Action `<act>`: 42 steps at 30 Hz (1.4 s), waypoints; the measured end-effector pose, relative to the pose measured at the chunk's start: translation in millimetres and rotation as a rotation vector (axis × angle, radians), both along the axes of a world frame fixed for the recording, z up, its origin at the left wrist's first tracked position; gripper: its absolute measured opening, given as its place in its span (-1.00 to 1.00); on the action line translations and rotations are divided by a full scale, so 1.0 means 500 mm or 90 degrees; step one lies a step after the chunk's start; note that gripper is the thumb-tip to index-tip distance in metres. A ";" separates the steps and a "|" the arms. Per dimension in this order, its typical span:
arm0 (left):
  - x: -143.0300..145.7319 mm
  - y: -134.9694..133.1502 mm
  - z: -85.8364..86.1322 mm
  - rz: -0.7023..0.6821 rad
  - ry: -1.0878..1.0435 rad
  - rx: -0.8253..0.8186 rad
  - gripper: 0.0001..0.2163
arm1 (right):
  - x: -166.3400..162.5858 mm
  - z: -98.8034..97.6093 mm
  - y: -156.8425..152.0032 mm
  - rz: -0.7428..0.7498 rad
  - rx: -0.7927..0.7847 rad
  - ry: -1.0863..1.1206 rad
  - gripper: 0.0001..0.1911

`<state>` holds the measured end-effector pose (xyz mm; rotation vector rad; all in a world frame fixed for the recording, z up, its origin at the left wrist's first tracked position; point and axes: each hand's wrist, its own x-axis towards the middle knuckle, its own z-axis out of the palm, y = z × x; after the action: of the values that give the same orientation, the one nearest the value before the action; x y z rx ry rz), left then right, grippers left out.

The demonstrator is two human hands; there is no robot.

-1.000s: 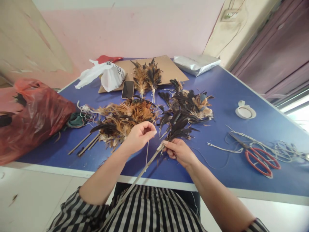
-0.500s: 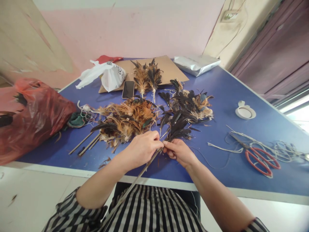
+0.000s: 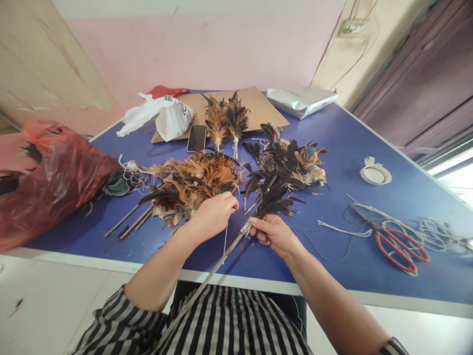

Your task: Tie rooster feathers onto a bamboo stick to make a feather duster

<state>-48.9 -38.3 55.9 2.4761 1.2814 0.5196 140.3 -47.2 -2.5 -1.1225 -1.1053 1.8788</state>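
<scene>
My right hand (image 3: 274, 233) is closed on the feather duster, pinching the quill ends of its dark feathers (image 3: 275, 203) against the tip of a thin stick (image 3: 221, 259). That stick slants down toward my striped shirt. To the left, my left hand (image 3: 216, 213) is held in a pinch, a little apart from the binding point. A pale string (image 3: 225, 239) hangs from its fingers. Just behind the left hand lies a heap of brown and orange feathers (image 3: 201, 177). Another pile of dark feathers (image 3: 291, 160) spreads beyond the right hand.
Red-handled scissors (image 3: 401, 249) lie on the right beside tangled white string (image 3: 438, 234) and a tape roll (image 3: 376, 174). Bare sticks (image 3: 127, 227) and a red plastic bag (image 3: 55, 182) are on the left. Behind are a phone (image 3: 196, 138), cardboard (image 3: 262, 111) and two feather bundles (image 3: 226, 118).
My left hand has moved up and left, away from the stick's tip, uncovering the pale binding there. My right hand keeps its pinch in nearly the same place.
</scene>
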 end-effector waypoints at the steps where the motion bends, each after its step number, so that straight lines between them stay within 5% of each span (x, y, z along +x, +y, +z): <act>1: -0.001 -0.003 0.003 0.006 -0.027 -0.009 -0.83 | 0.000 0.000 0.001 0.001 0.000 0.002 -0.59; 5: 0.007 -0.020 0.013 -0.045 -0.106 -0.086 -0.86 | -0.001 -0.001 0.002 0.005 0.001 0.003 -0.60; 9: 0.016 -0.017 -0.009 0.002 -0.124 -0.180 -0.78 | -0.001 0.000 0.000 0.002 0.000 -0.002 -0.60; 15: -0.002 0.019 -0.033 -0.044 -0.184 -0.323 -0.82 | 0.002 0.001 -0.003 -0.004 0.000 -0.004 -0.59; 22: -0.024 0.041 -0.059 0.036 0.010 -0.071 -0.89 | 0.003 0.001 -0.003 -0.010 0.014 0.014 -0.58; 27: -0.021 0.026 -0.045 0.058 -0.069 -0.061 -0.84 | 0.006 0.005 -0.004 -0.008 0.024 0.026 -0.57; 32: -0.004 -0.006 -0.020 0.047 -0.287 -0.272 -0.79 | 0.005 0.008 -0.004 -0.011 0.029 0.023 -0.56; 42: 0.028 -0.012 -0.045 0.062 -0.501 -0.651 -0.70 | 0.002 0.010 -0.002 -0.025 0.051 0.005 -0.55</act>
<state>-34.7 -44.3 33.2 1.1852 0.9530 0.5704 141.2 -48.1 2.4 -1.0831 -1.1360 1.7916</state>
